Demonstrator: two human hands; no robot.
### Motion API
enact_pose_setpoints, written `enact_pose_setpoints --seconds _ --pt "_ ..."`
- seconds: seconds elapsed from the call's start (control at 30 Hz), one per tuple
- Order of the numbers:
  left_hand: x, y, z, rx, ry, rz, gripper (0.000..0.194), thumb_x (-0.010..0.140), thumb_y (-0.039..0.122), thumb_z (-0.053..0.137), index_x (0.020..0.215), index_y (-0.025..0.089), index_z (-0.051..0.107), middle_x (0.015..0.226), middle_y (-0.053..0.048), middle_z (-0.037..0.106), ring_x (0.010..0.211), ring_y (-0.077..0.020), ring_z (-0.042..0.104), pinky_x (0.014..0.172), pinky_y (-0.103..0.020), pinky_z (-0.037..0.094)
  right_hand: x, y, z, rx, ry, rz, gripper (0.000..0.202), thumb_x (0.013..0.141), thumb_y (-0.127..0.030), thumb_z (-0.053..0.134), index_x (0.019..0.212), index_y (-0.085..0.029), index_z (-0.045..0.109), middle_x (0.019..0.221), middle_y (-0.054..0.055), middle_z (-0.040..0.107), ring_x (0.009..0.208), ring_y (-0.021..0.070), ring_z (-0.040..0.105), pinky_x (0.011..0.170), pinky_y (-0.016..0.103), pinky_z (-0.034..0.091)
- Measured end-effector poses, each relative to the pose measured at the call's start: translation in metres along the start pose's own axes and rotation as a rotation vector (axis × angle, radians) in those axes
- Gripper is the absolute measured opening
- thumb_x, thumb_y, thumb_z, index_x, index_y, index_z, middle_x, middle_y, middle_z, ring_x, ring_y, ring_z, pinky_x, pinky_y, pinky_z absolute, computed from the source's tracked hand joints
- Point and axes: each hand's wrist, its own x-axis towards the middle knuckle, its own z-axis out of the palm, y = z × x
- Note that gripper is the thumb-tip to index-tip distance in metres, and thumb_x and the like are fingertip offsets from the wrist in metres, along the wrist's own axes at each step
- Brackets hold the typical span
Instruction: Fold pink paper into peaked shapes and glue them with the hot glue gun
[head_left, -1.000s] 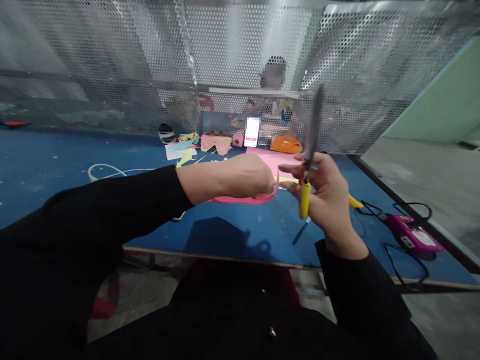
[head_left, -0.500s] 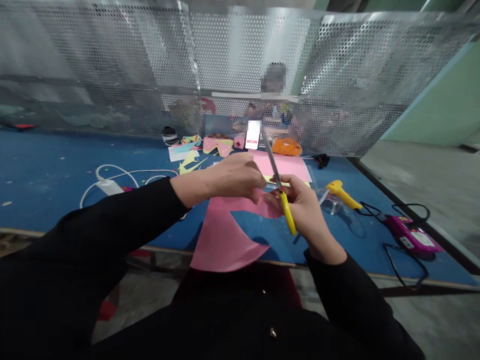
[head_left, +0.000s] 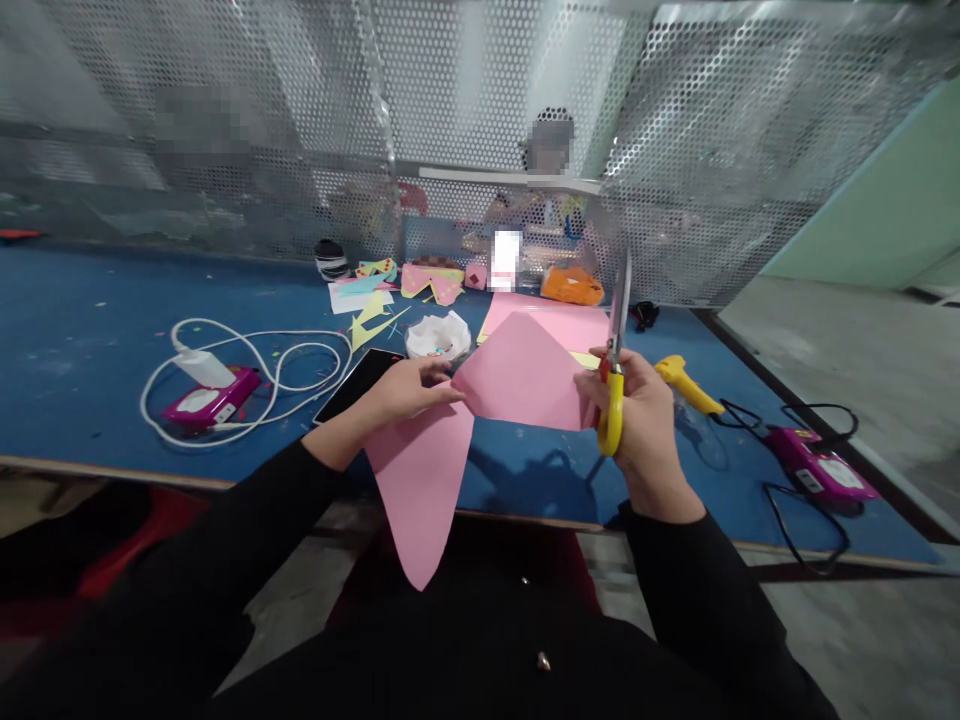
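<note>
A pink sheet (head_left: 525,375) is stretched between my two hands above the blue table's front edge. My left hand (head_left: 409,392) pinches it near the middle, and a pointed part of the sheet hangs down past the table edge. The right corner of the sheet is gripped by my right hand (head_left: 630,405), which also holds yellow-handled scissors (head_left: 613,400) with the blades pointing up. Behind the sheet lie more pink papers (head_left: 559,312) on the table.
White bowl (head_left: 439,337), black phone (head_left: 360,385) and purple power strip (head_left: 214,398) with white cable stand left. At right are a yellow glue gun (head_left: 688,385) and another purple strip (head_left: 821,465). A lit phone (head_left: 505,260) leans near the mesh; a person is behind it.
My hands have moved apart, the left one leftward and the right one rightward. The pink sheet is now spread between them, and the bowl and black phone have come into view.
</note>
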Motion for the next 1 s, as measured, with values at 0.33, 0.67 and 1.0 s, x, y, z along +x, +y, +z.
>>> enact_pose_setpoints --seconds 0.33,0.67,1.0 --pt "-0.012 -0.009 -0.006 -0.347 -0.15 -0.222 0.027 0.067 0.039 0.08 0.084 0.018 0.078 0.077 -0.009 0.075 0.064 -0.0198 0.066 0.061 -0.032 0.052 0.003 0.015 -0.012 -0.042 0.051 0.059 0.047 0.055 -0.028 0.082 0.097 -0.024 0.062 0.069 -0.007 0.061 0.052 0.0091 0.053 0.049 0.024 0.044" --pt "-0.004 0.009 -0.014 -0.363 -0.221 -0.179 0.02 0.065 0.029 0.084 0.082 0.018 0.08 0.083 -0.009 0.076 0.069 -0.0197 0.066 0.062 -0.028 0.05 -0.002 0.012 -0.015 -0.132 0.068 0.103 0.046 0.056 -0.025 0.077 0.099 -0.023 0.06 0.056 -0.009 0.054 0.039 0.0085 0.04 0.039 0.023 0.032" --pt "-0.009 -0.002 -0.005 -0.448 -0.277 -0.289 0.021 0.063 0.032 0.084 0.076 0.018 0.077 0.075 -0.009 0.074 0.063 -0.0186 0.064 0.06 -0.028 0.049 0.004 0.002 -0.006 -0.114 0.055 -0.026 0.037 0.065 -0.023 0.072 0.098 -0.026 0.056 0.058 -0.009 0.054 0.043 0.0114 0.051 0.04 0.024 0.037"
